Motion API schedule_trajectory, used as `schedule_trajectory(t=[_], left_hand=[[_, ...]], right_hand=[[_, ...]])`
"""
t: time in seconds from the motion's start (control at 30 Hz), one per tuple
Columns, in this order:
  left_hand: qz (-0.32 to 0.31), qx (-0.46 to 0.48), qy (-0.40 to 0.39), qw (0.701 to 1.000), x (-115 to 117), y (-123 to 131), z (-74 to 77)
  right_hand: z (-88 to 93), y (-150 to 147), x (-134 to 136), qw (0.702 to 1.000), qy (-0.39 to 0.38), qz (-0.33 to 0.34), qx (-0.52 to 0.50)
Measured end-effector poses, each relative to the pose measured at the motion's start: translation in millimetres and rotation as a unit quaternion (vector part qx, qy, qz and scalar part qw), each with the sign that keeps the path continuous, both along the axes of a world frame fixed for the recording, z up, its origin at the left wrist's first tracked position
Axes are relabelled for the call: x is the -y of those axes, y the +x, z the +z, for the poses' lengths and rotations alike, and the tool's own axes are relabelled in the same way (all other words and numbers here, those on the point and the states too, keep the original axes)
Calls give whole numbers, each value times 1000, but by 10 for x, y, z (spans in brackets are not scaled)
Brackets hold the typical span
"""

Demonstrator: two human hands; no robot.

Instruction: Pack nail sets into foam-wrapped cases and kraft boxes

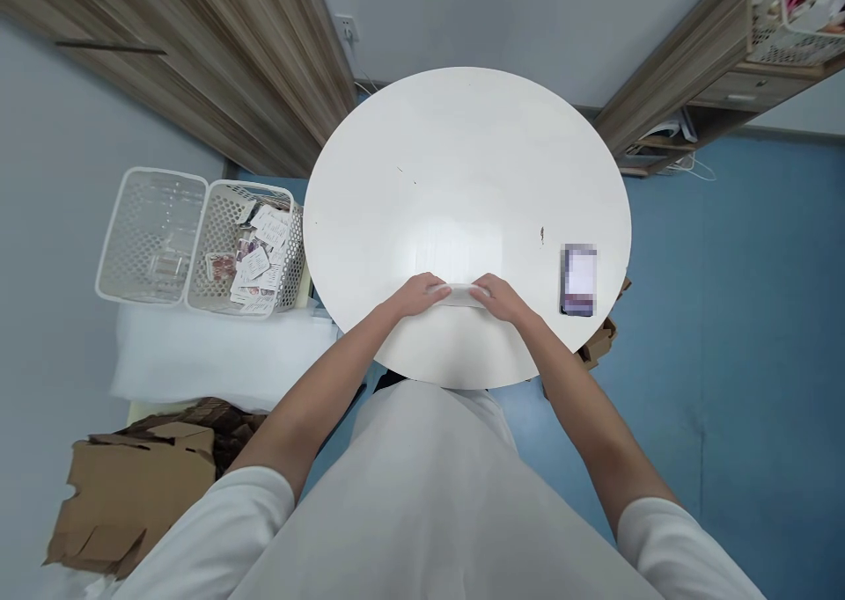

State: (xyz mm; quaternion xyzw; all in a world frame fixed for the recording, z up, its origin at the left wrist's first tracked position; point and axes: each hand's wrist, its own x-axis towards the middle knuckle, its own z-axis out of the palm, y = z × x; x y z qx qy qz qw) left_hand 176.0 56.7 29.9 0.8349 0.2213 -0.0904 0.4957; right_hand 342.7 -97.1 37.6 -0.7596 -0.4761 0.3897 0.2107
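A narrow white strip, like a folded sheet of paper (459, 296), lies level near the front of the white round table (468, 142). At its left end my left hand (417, 295) is closed with the thumb along the strip. My right hand (500, 297) grips the opposite end in the same way. Both hands rest low over the tabletop, and the fingers under or behind the strip are partly hidden.
A phone (578, 281) lies on the table's right side. White perforated baskets (198, 239) stand at left, one holding printed cards and packets. Below them are white sheeting (217, 354) and flattened cardboard (142, 494). Wood-grain cabinets (264, 54) flank the table.
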Motion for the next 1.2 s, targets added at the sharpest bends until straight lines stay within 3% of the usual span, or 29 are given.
schedule_trajectory(t=[0.1, 0.23, 0.37, 0.47, 0.53, 0.57, 0.63, 0.7, 0.93, 1.1, 1.2], left_hand=[[68, -31, -59, 995, -160, -7, -48], [132, -80, -40, 987, -277, -46, -178], [154, -105, 51, 981, -251, -60, -232], [190, -77, 182, 962, -116, -44, -166], [163, -29, 272, 948, 25, -17, -105], [113, -5, 293, 950, 102, 1, -82], [3, 22, 305, 952, 249, 40, -64], [-56, 19, 309, 949, 361, 72, -84], [-67, 3, 309, 949, 460, 38, -153], [-76, -1, 312, 947, 516, -10, -143], [-71, 1, 311, 948, 541, -13, -170]], right_hand=[[-59, 131, -153, 995, -33, -68, -61], [-143, 234, -246, 988, -38, -129, -72], [-246, 249, -234, 982, -14, -185, -37], [-320, 187, -139, 968, 34, -247, 29], [-361, 115, -47, 951, 50, -298, 71], [-380, 77, -5, 944, 44, -317, 78], [-415, 11, 44, 939, 16, -337, 61], [-445, -24, 36, 941, -10, -338, 25], [-410, -20, 39, 951, 7, -304, -56], [-307, -114, 127, 910, -10, -399, -114], [-265, -205, -23, 905, 5, -399, -145]])
